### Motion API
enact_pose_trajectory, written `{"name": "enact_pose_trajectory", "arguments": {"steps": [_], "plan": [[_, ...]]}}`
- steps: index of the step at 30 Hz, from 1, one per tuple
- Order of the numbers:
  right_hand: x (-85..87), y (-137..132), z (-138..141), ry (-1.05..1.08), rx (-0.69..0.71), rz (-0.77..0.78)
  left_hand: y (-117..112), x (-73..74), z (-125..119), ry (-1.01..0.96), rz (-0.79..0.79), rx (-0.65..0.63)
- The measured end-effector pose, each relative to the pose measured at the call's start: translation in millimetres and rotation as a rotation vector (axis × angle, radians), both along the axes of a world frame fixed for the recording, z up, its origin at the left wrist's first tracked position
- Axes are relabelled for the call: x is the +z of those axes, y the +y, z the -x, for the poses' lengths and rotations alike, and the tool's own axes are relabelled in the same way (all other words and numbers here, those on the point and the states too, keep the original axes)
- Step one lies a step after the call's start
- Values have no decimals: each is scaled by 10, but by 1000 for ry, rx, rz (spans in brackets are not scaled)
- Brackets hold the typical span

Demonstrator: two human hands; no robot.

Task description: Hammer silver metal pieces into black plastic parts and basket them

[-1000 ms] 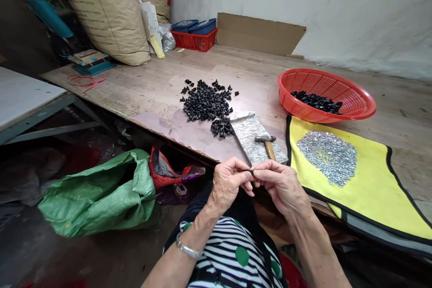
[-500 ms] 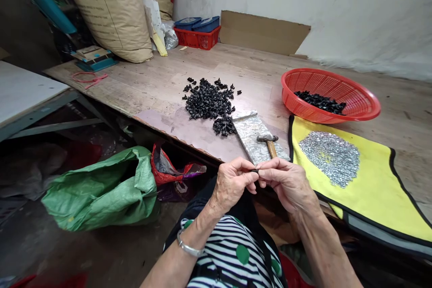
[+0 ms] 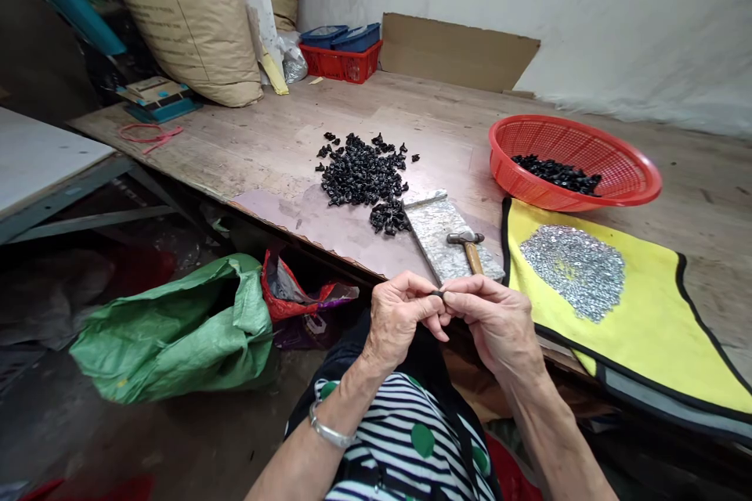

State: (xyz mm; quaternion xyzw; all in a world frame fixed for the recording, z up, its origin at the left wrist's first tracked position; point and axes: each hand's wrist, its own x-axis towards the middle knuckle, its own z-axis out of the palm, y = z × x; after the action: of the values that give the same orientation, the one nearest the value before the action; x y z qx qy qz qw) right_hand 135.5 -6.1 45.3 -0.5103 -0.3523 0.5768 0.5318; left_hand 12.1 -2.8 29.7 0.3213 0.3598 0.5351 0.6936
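Note:
Between the fingertips of my left hand (image 3: 403,321) and my right hand (image 3: 490,321) is a small black part (image 3: 438,293), mostly covered by the fingers. Both hands pinch, close together, at the table's front edge. Just beyond them a hammer (image 3: 471,250) with a wooden handle lies on a worn metal plate (image 3: 432,223). A heap of small black parts (image 3: 361,172) sits to the left of the plate, with a smaller cluster (image 3: 388,217) touching its edge. To the right, many small shiny metal pieces (image 3: 576,270) are spread on a yellow cloth (image 3: 658,321) with black edging.
A red plastic basket (image 3: 623,149) holding more black parts stands at the right. Farther back are a red crate (image 3: 341,63) with blue boxes, large paper sacks (image 3: 182,16) and a cardboard strip (image 3: 458,51). A green sack (image 3: 176,337) stands open on the floor at left.
Both hands have shifted slightly left, still pinching the small black part between them. The hammer, heaps and basket stay where they were.

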Motion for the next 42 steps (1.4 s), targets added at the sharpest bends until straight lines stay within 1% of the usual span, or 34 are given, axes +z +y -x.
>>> {"name": "enact_pose_trajectory", "arguments": {"steps": [3, 5, 10, 13, 17, 18, 19, 20, 22, 23, 24, 25, 26, 29, 31, 32, 35, 37, 40, 41, 42], "plan": [[94, 8, 12, 51, -28, 8, 11, 49, 17, 55, -32, -6], [117, 7, 28, 58, -33, 2, 11, 55, 22, 68, -33, 9], [30, 1, 59, 53, -49, 30, 3, -6, 1, 27, 18, 22], [26, 8, 32, -33, -34, 39, 28, -11, -10, 16, 26, 13], [116, 36, -115, -219, -41, 34, 93, 11, 3, 16, 14, 22], [132, 43, -170, -305, -57, 20, 112, 9, 10, 17, 12, 34], [139, 47, -227, -437, -77, -2, 133, 3, 17, 18, 11, 46], [137, 49, -281, -621, -95, -25, 156, -7, 23, 17, 11, 58], [107, 43, -369, -1082, -83, -54, 213, -36, 26, 20, 21, 71], [85, 35, -397, -1303, -51, -54, 247, -52, 20, 27, 31, 74], [63, 27, -414, -1476, 2, -41, 284, -66, 10, 38, 44, 78], [43, 20, -422, -1592, 55, -15, 324, -79, -4, 53, 57, 83], [28, 16, -422, -1653, 110, 19, 366, -89, -22, 70, 70, 86], [9, 30, -412, -1697, 199, 122, 486, -110, -84, 114, 106, 88], [1, 59, -427, -1678, 223, 158, 548, -125, -120, 132, 125, 87], [-6, 76, -445, -1622, 222, 175, 573, -135, -135, 139, 132, 89], [-43, 109, -530, -1324, 187, 276, 621, -176, -170, 168, 160, 94], [-67, 102, -585, -966, 172, 365, 640, -207, -190, 190, 185, 97], [-83, 55, -616, -290, 194, 475, 659, -240, -220, 212, 217, 109], [-84, 34, -609, -128, 190, 508, 665, -245, -229, 219, 226, 114], [-83, 13, -595, -56, 177, 531, 669, -247, -237, 228, 235, 120]]}}
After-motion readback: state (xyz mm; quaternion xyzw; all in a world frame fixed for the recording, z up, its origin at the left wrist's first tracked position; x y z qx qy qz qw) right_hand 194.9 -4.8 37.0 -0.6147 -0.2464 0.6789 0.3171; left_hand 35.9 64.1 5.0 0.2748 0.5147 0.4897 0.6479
